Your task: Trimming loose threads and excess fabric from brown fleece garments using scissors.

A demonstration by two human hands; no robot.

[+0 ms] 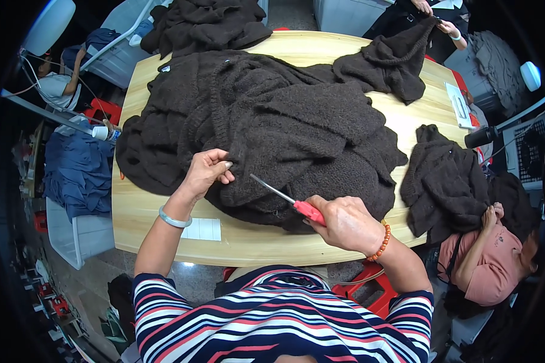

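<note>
A big heap of dark brown knitwear (303, 130) lies in front of me on a pale wooden table (154, 230). At the heap's near left side, the fingertips of my left hand (207, 174) pinch a bit of the knit. My right hand (348, 224) is wrapped round the red handle of a thin metal-shafted tool (309, 210). Its shaft points up and left toward my left fingers, its tip apart from them and over the knit. The kind of tip is too small to make out.
A white paper slip (201, 229) lies at the table's near edge. Across the table, a person handles another dark knit piece (393, 60); a person in pink (481, 263) works at the right. Blue cloth (77, 169) fills a bin at the left. A red stool (369, 290) stands below the table.
</note>
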